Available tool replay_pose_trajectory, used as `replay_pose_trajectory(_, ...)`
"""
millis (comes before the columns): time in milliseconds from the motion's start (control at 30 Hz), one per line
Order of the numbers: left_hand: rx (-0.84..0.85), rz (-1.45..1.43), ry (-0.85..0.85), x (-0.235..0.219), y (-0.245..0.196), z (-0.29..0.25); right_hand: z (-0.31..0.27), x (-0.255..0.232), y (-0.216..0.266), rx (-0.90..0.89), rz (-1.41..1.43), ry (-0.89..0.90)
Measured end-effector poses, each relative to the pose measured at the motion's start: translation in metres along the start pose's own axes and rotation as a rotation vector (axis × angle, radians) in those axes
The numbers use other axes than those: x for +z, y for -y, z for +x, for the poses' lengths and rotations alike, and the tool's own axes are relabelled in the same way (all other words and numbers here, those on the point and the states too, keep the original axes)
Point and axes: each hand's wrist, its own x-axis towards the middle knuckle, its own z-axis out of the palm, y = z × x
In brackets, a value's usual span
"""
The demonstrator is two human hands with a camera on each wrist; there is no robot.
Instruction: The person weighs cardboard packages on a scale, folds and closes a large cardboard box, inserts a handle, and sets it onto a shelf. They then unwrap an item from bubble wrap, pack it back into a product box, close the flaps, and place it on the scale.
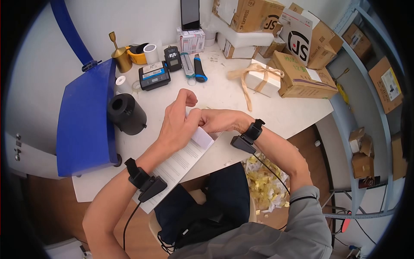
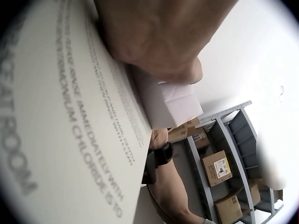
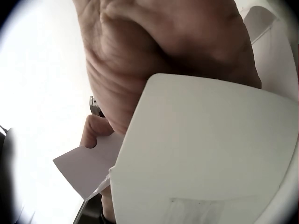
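A long white carton (image 1: 174,166) with printed text lies slanted over the table's front edge, a pale flap (image 1: 202,138) standing out at its upper end. My left hand (image 1: 174,123) grips that end; in the right wrist view its bent digit (image 3: 96,129) lies against a pale flap (image 3: 88,165). From the right, my right hand (image 1: 224,120) reaches to the same end, its bent fingers touching or close to my left hand, their tips hidden. In the right wrist view my right palm (image 3: 159,51) is above a broad white panel (image 3: 201,144). The left wrist view shows the printed side (image 2: 70,107) close up.
On the left stand a blue case (image 1: 88,121) and a black cylinder (image 1: 127,114). Behind are a label printer (image 1: 154,77), a cutter (image 1: 199,69) and a ribboned white box (image 1: 262,78). Cardboard boxes (image 1: 304,77) fill the back right. Yellow shreds (image 1: 267,183) lie below the table's edge.
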Motion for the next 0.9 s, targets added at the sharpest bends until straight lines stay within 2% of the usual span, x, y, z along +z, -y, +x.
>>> replay_pose_trajectory(133,-0.006,-0.056,-0.052,0.001,0.001,0.000,-0.001,-0.004,-0.006,-0.032,0.129,0.115)
replay_pose_trajectory(167,-0.002,-0.077,-0.052,0.003,-0.001,0.000,0.008,-0.005,-0.020,0.024,0.100,0.132)
replay_pose_trajectory(233,0.006,-0.060,-0.049,0.004,-0.004,0.001,0.000,-0.004,-0.004,0.066,0.051,0.133)
replay_pose_trajectory(300,0.007,-0.029,-0.069,-0.002,-0.010,-0.001,-0.020,0.003,0.013,-0.026,0.029,0.070)
replay_pose_trajectory(333,-0.048,-0.035,-0.060,-0.004,-0.016,-0.003,-0.022,-0.002,0.007,-0.153,-0.086,0.008)
replay_pose_trajectory(367,-0.108,-0.045,-0.054,-0.007,-0.018,-0.003,-0.030,-0.008,0.002,-0.158,-0.094,0.012)
replay_pose_trajectory(433,-0.106,-0.028,-0.075,-0.004,-0.009,-0.002,-0.054,-0.014,-0.005,-0.230,0.026,-0.389)
replay_pose_trajectory(467,-0.101,-0.011,-0.082,0.000,-0.006,-0.001,-0.065,-0.015,-0.011,-0.227,0.025,-0.396)
replay_pose_trajectory(533,-0.120,-0.016,-0.077,0.002,-0.007,-0.001,-0.085,-0.012,-0.021,-0.207,0.044,-0.561)
replay_pose_trajectory(567,-0.145,-0.011,-0.079,0.002,-0.008,-0.001,-0.091,-0.006,-0.026,-0.209,0.045,-0.573)
replay_pose_trajectory(633,-0.177,-0.013,-0.053,0.001,-0.008,-0.001,-0.101,0.016,-0.029,-0.170,-0.123,-0.631)
replay_pose_trajectory(667,-0.216,-0.014,-0.039,0.000,-0.009,-0.001,-0.103,0.025,-0.030,-0.224,-0.246,-0.672)
replay_pose_trajectory(700,-0.216,-0.006,-0.030,-0.001,-0.010,-0.001,-0.104,0.033,-0.029,-0.228,-0.237,-0.677)
replay_pose_trajectory(767,-0.214,0.010,0.006,-0.003,-0.011,-0.001,-0.103,0.051,-0.028,-0.256,-0.354,-0.797)
replay_pose_trajectory(833,-0.215,-0.011,0.018,-0.005,-0.005,-0.001,-0.092,0.068,-0.035,-0.296,-0.333,-0.868)
replay_pose_trajectory(900,-0.216,-0.031,0.034,-0.005,0.000,-0.001,-0.074,0.082,-0.048,-0.407,-0.164,-0.993)
